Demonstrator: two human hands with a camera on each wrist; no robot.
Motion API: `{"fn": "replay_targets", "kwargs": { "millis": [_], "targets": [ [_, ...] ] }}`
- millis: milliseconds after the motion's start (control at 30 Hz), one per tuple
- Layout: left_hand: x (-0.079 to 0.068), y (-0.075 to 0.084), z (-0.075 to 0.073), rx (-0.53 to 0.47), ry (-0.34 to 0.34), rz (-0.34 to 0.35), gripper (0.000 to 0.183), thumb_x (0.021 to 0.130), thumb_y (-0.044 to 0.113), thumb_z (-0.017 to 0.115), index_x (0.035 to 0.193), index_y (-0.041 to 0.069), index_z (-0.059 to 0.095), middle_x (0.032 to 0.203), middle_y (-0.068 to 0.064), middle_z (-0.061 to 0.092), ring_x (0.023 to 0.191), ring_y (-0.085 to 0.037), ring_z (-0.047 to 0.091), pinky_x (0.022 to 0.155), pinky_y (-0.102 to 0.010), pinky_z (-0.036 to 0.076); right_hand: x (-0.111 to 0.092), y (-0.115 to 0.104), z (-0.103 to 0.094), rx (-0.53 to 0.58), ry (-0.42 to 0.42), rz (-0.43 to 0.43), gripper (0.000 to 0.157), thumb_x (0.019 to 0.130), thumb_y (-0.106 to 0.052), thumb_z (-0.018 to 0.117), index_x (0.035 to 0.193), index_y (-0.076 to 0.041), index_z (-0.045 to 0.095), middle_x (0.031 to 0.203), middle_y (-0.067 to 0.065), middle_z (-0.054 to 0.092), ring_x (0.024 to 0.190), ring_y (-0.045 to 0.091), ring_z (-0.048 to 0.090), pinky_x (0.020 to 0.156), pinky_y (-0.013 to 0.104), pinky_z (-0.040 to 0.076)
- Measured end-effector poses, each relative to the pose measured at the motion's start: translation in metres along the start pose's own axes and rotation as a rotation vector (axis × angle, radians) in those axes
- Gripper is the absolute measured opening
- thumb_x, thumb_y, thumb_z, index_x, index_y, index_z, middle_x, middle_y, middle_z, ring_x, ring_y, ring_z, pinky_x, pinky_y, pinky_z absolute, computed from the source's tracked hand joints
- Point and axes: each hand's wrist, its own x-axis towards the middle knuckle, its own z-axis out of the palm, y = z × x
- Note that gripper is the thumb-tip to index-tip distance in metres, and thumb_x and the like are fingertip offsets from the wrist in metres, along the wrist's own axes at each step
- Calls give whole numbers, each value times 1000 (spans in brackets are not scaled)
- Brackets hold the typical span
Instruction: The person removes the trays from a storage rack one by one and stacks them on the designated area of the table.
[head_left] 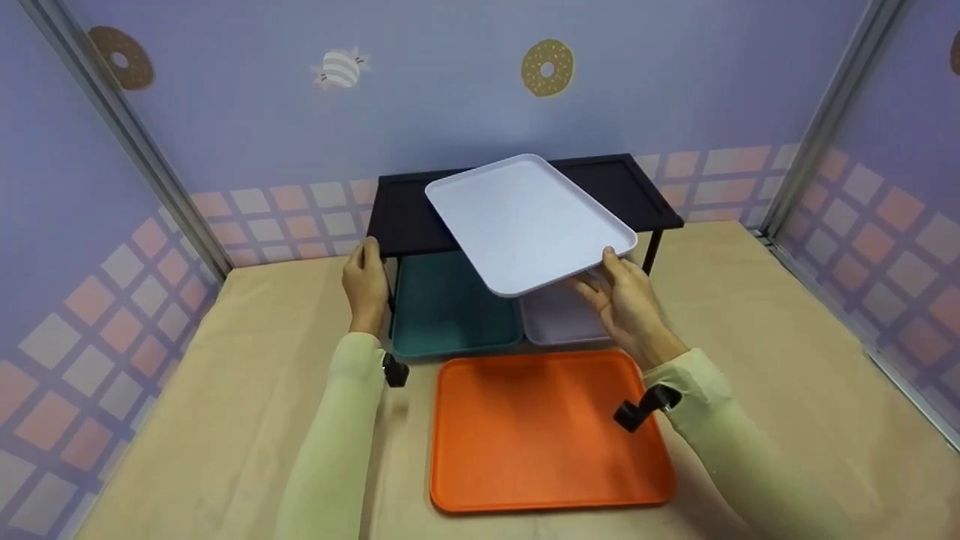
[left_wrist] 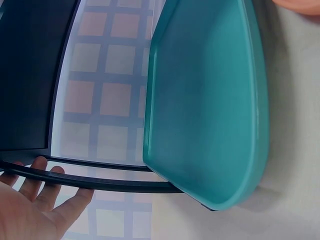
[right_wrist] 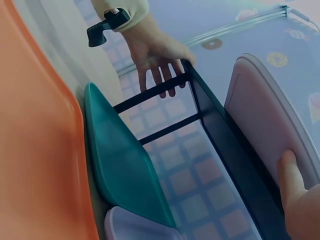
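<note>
My right hand (head_left: 631, 306) pinches a white tray (head_left: 532, 225) at its near right corner, thumb on the upper face and fingers beneath. The tray is held at a slant over a black shelf stand (head_left: 626, 191); whether they touch, I cannot tell. At the stand's left end, my left hand (head_left: 366, 289) holds the front corner, its fingers passing behind the dark leg (left_wrist: 120, 185) in the left wrist view. Under the shelf lie a teal tray (head_left: 454, 307) and, to its right, a pale lavender tray (head_left: 559, 319), partly hidden by the white tray and right hand.
An orange tray (head_left: 551, 435) lies on the cloth-covered table (head_left: 225, 420) in front of the stand, between the forearms. Behind the stand rises a purple wall (head_left: 442, 90) with doughnut and candy pictures. More walls close off both sides.
</note>
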Motion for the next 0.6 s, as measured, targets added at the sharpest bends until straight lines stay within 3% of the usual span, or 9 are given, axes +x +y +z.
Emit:
{"fn": "replay_targets", "kwargs": {
  "millis": [200, 600],
  "targets": [
    [-1, 0, 0, -14, 1, 11, 42, 109, 42, 41, 79, 12, 45, 75, -1, 43, 67, -16, 39, 70, -32, 35, -4, -3, -7, -21, -2, 3, 33, 113, -25, 33, 138, -4, 38, 120, 5, 60, 106, 16, 65, 98, 32, 54],
    [-2, 1, -2, -24, 4, 13, 42, 109, 42, 41, 76, 16, 43, 72, 0, 42, 63, -14, 37, 68, -32, 34, -9, -7, -18, -25, -12, -20, 32, 113, -26, 32, 133, -5, 43, 111, 1, 63, 104, 15, 66, 98, 30, 53]
  ]
}}
